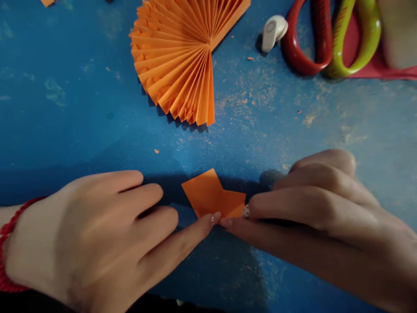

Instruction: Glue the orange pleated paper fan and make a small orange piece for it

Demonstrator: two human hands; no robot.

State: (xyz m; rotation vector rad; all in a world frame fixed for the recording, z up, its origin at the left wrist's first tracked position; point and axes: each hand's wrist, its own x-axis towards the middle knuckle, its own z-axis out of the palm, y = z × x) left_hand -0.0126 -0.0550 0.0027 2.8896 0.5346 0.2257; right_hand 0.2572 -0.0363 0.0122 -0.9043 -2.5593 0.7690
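A small folded piece of orange paper (pixel 211 194) lies on the blue table (pixel 65 108) near its front edge. My left hand (pixel 97 234) rests on the table with fingers curled, and one fingertip presses the paper's lower edge. My right hand (pixel 322 208) comes in from the right, fingers bunched, with its fingertips on the same lower edge and right corner of the paper. The fingertips of both hands meet under the paper.
A pleated orange paper fan (pixel 179 56) lies at the back centre. A small white object (pixel 273 31) sits beside red-handled (pixel 306 43) and green-handled scissors (pixel 358 39) on a red sheet (pixel 384 69) at the back right. Tiny orange scraps dot the table.
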